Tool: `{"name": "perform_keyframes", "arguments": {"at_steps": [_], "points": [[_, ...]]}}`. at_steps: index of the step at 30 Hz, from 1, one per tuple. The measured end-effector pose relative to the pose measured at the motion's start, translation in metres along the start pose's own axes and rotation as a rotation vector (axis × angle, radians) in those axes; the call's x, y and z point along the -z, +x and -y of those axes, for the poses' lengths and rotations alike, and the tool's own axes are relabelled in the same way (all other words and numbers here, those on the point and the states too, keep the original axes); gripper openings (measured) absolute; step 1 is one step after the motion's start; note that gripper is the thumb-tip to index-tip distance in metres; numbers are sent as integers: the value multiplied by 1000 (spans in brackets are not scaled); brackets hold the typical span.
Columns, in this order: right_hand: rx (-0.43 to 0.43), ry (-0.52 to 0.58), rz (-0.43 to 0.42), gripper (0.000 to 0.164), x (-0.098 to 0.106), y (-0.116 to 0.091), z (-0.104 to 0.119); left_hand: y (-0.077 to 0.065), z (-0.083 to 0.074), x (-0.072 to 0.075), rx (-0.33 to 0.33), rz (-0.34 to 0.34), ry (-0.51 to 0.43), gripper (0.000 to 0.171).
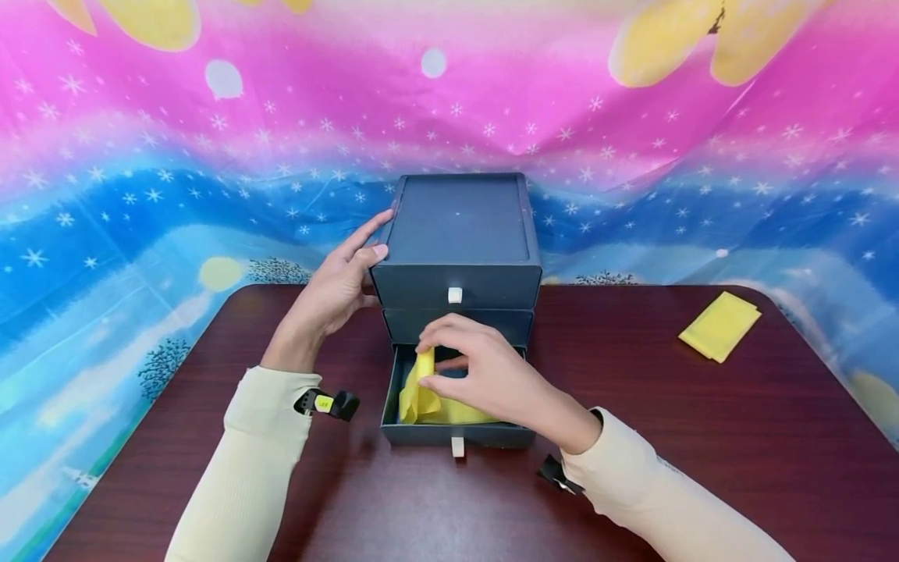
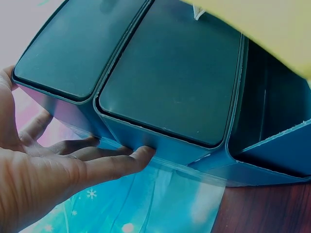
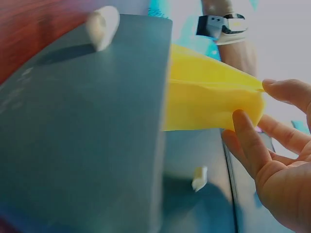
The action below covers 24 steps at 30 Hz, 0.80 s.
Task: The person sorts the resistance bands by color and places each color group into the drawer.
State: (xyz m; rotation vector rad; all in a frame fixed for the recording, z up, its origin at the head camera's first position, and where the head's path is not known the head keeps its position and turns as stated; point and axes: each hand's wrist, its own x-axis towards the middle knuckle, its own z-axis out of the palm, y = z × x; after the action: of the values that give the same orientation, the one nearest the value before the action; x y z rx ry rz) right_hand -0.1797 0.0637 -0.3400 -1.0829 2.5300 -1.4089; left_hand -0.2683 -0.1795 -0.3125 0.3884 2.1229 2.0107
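Note:
A dark grey drawer unit (image 1: 458, 218) with three stacked drawers stands on the table. Its bottom drawer (image 1: 421, 434) is pulled out. My left hand (image 1: 335, 285) steadies the unit's left side, thumb at the top edge and fingers extended along the wall; the left wrist view shows those fingers (image 2: 112, 162) against the side panels. Over the open drawer, my right hand (image 1: 485, 375) pinches a thin yellow cloth (image 1: 425, 382) by its upper edge. The cloth's lower part is inside the drawer. In the right wrist view the cloth (image 3: 209, 104) stands upright between thumb and fingers.
A folded yellow cloth (image 1: 720, 326) lies at the table's right side. White knobs mark the top drawer (image 1: 455, 295) and the bottom drawer front. Behind the dark red wooden table (image 1: 618, 375) hangs a colourful printed backdrop (image 1: 632, 156).

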Motion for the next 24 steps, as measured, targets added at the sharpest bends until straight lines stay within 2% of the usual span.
{"name": "perform_keyframes", "arguments": {"at_steps": [10, 18, 24], "points": [[-77, -77, 7, 26, 7, -25, -32, 0, 0, -1, 10, -6, 0, 54], [-107, -221, 106, 23, 12, -33, -48, 0, 1, 0, 8, -7, -4, 53], [-129, -271, 139, 24, 17, -36, -52, 0, 0, 0, 7, -6, -10, 53]]}}
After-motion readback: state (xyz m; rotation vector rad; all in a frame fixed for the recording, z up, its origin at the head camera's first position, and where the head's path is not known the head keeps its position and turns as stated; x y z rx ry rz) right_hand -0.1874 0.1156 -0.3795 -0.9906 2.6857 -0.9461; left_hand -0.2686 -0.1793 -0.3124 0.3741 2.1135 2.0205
